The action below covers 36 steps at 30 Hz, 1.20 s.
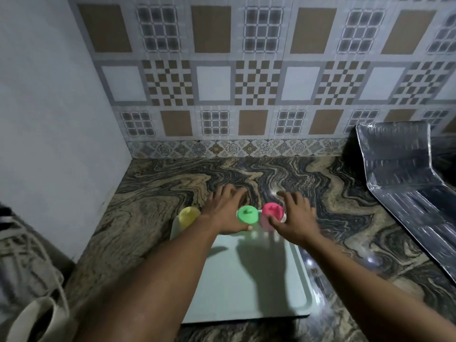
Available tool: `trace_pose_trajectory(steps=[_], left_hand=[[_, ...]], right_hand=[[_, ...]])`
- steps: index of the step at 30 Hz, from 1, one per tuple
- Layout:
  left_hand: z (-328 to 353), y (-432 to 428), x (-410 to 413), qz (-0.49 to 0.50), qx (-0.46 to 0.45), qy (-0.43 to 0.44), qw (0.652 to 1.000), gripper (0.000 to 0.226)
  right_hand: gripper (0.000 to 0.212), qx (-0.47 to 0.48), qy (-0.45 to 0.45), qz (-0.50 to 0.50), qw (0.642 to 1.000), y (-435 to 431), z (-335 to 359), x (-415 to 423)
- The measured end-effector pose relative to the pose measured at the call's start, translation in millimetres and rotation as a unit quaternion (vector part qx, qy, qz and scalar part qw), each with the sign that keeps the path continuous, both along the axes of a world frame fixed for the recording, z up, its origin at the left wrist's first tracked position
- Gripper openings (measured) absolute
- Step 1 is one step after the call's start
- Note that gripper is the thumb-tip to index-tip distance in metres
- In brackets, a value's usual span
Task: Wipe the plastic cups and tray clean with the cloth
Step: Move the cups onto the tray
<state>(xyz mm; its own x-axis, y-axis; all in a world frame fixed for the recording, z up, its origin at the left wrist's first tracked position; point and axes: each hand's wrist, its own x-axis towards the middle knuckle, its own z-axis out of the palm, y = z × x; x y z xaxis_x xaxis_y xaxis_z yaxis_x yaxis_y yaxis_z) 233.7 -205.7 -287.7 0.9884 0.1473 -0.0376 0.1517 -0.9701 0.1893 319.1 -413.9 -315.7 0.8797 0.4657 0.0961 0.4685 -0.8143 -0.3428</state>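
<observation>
A pale green tray (pixel 305 298) lies on the marbled counter. Three plastic cups stand upside down along its far end: yellow (pixel 188 216), green (pixel 247 214) and pink (pixel 271 214). My left hand (pixel 225 213) reaches between the yellow and green cups with straight fingers, and its thumb lies at the green cup's base. To the right of the pink cup, my right hand (pixel 297 218) has spread fingers and its thumb touches that cup's side. Neither hand clearly grips a cup; the image is blurred.
A crinkled foil-covered sheet (pixel 399 174) leans on the counter at the right. A plain wall (pixel 49 119) closes the left side, with a tiled wall behind. A beige object with cords (pixel 37 314) sits at the lower left. Bare counter (pixel 172 174) lies beyond the cups.
</observation>
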Motion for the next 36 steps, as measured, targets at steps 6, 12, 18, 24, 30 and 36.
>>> trace_pose_trajectory(steps=[6,12,18,24,30,36], left_hand=[[-5,-32,-65,0.029,0.037,-0.088,0.995,0.093],[-42,-46,-123,0.073,0.012,0.041,0.996,0.082],[-81,-44,-161,0.166,-0.054,0.26,0.95,0.102],[-83,-18,-128,0.17,-0.067,0.246,0.952,0.104],[-83,26,-74,0.166,-0.082,0.236,0.954,0.103],[-82,82,-6,0.145,-0.074,0.234,0.958,0.105]], right_hand=[[0.072,0.004,-0.014,0.082,0.996,-18,-24,-74],[0.072,-0.069,0.057,0.106,0.99,-21,-61,-119],[0.07,-0.139,0.122,0.103,0.977,-15,-79,-133],[0.068,-0.15,0.122,0.097,0.976,16,-81,-96],[0.071,-0.164,0.117,0.092,0.975,59,-81,-35],[0.071,-0.164,0.128,0.071,0.976,109,-79,22]])
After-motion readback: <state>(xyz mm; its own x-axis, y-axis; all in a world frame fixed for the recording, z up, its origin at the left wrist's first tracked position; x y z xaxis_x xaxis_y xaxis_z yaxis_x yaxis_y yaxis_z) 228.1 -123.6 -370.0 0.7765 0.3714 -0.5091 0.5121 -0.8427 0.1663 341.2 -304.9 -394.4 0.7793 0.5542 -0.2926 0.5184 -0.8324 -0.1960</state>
